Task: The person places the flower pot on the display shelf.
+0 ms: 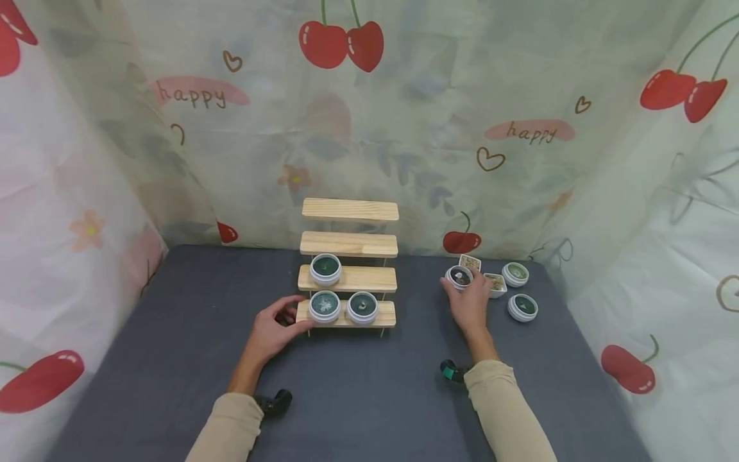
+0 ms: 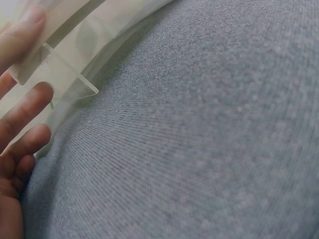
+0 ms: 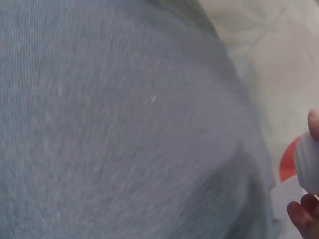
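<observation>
In the head view my left hand (image 1: 276, 328) grips the left end of the lowest board of a tiered wooden stand (image 1: 346, 279). Thumb and fingers lie on either side of that board (image 2: 31, 62) in the left wrist view. A white round jar with a dark green top (image 1: 324, 307) sits by that hand, with a second jar (image 1: 362, 308) on the same board and a third (image 1: 326, 269) one step up. Off to the right, my right hand (image 1: 470, 305) holds another white round jar (image 1: 459, 276), dark-topped with a pale mark; its ribbed side (image 3: 308, 164) shows in the right wrist view.
Past the right hand stand two small white square dishes (image 1: 470, 262) (image 1: 495, 285) with grainy contents. Two more round jars (image 1: 515, 274) (image 1: 523, 308) lie near the right table edge. Patterned curtains (image 1: 404, 128) enclose the grey table (image 1: 369, 398) at the back and sides.
</observation>
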Tool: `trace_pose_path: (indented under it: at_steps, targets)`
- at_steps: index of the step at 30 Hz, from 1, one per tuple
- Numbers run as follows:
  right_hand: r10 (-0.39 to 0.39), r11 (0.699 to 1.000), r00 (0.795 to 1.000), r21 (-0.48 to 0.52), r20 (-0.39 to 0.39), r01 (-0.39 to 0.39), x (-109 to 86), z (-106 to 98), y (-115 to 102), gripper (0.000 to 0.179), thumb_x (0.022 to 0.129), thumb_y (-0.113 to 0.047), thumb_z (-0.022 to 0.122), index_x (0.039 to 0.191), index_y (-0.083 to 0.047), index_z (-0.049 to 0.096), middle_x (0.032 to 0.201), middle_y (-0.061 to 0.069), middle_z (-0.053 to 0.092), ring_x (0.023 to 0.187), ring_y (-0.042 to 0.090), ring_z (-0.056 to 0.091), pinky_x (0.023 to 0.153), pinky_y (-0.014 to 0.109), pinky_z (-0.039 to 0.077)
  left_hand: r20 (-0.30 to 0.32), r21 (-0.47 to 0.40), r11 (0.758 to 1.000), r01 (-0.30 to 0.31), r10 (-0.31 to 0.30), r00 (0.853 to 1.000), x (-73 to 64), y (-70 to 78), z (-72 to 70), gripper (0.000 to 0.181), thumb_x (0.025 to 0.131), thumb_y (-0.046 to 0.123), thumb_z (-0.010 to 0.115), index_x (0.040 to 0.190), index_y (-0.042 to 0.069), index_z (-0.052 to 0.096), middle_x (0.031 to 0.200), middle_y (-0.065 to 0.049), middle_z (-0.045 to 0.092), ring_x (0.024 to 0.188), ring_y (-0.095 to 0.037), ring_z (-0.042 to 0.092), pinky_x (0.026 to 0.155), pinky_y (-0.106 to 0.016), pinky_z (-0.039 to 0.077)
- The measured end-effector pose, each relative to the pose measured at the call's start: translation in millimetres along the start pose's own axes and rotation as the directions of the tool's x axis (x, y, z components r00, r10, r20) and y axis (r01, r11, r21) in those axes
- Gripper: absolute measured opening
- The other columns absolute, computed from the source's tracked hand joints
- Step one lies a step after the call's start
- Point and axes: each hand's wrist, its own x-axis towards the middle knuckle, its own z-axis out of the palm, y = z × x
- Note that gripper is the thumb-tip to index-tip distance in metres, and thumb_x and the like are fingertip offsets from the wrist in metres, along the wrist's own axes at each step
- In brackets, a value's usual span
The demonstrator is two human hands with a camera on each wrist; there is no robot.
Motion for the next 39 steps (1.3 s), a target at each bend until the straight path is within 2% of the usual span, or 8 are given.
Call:
trace_pose_path:
  at_steps: [5,9,13,19,23,32,39]
  targets:
    - [-0.09,0.993,0.995,0.071,-0.039,0.092,-4.4,-1.5,-22.9,0.079,0.085,-0.03,0.084,0.144,0.004,0.044,0.134,0.029,0.042,0.126,0.042,0.042,0.109,0.055,0.037,0.002,0.004,1.0,0.006,-0.006,1.0,0.8,-0.5,0.3,0.056,0.075,0.037,0.092,0.125,0.026,0.069,0.094,-0.004,0.068,0.084,-0.017,0.061,0.075,-0.024,0.048]
    - [-0.159,0.976,0.987,0.147,-0.037,0.163,-10.1,-2.2,-42.6,0.077,0.084,-0.026,0.086,0.142,0.003,0.046,0.135,0.026,0.043,0.127,0.038,0.042,0.108,0.052,0.036,0.006,-0.004,1.0,0.005,-0.005,1.0,1.1,-0.8,0.4,0.056,0.075,0.035,0.092,0.125,0.025,0.069,0.095,-0.005,0.069,0.085,-0.017,0.061,0.075,-0.024,0.048]
    - [-0.186,0.964,0.982,0.198,0.015,0.179,-16.8,-0.3,-64.9,0.076,0.085,-0.027,0.085,0.144,0.002,0.045,0.136,0.024,0.043,0.122,0.035,0.044,0.105,0.047,0.038,0.001,-0.007,1.0,0.0,0.0,1.0,1.0,-1.3,-1.0,0.056,0.075,0.035,0.092,0.125,0.024,0.069,0.095,-0.005,0.069,0.085,-0.017,0.061,0.075,-0.024,0.048]
    - [-0.202,0.945,0.975,0.279,0.089,0.17,-29.1,3.5,-96.3,0.078,0.086,-0.025,0.084,0.146,0.001,0.042,0.133,0.022,0.044,0.113,0.028,0.053,0.093,0.035,0.049,0.002,0.0,1.0,-0.009,0.009,1.0,1.7,-2.4,-1.0,0.057,0.076,0.039,0.091,0.127,0.026,0.068,0.096,-0.004,0.07,0.086,-0.017,0.062,0.075,-0.024,0.048]
    - [-0.231,0.936,0.966,0.297,0.12,0.187,-37.0,9.1,-112.3,0.077,0.086,-0.026,0.084,0.146,-0.001,0.042,0.133,0.019,0.045,0.113,0.026,0.056,0.088,0.026,0.049,0.007,-0.006,1.0,-0.009,0.009,1.0,0.6,-3.4,-0.5,0.056,0.077,0.038,0.091,0.127,0.026,0.068,0.096,-0.004,0.069,0.086,-0.018,0.061,0.075,-0.024,0.048]
    - [-0.322,0.911,0.935,0.318,0.149,0.263,-50.4,25.2,-132.2,0.075,0.082,-0.021,0.088,0.142,-0.001,0.047,0.127,0.017,0.053,0.112,0.027,0.059,0.089,0.032,0.051,0.006,-0.015,1.0,-0.005,0.005,1.0,0.7,-3.3,0.1,0.056,0.076,0.037,0.091,0.127,0.026,0.069,0.096,-0.004,0.069,0.085,-0.017,0.061,0.075,-0.024,0.048]
    - [-0.397,0.887,0.899,0.326,0.182,0.326,-53.4,40.3,-133.5,0.073,0.08,-0.019,0.089,0.14,-0.003,0.051,0.127,0.016,0.05,0.11,0.024,0.06,0.088,0.026,0.055,0.008,-0.01,1.0,-0.005,0.005,1.0,1.0,-3.9,0.2,0.056,0.076,0.038,0.091,0.126,0.027,0.069,0.096,-0.004,0.069,0.086,-0.018,0.061,0.075,-0.024,0.048]
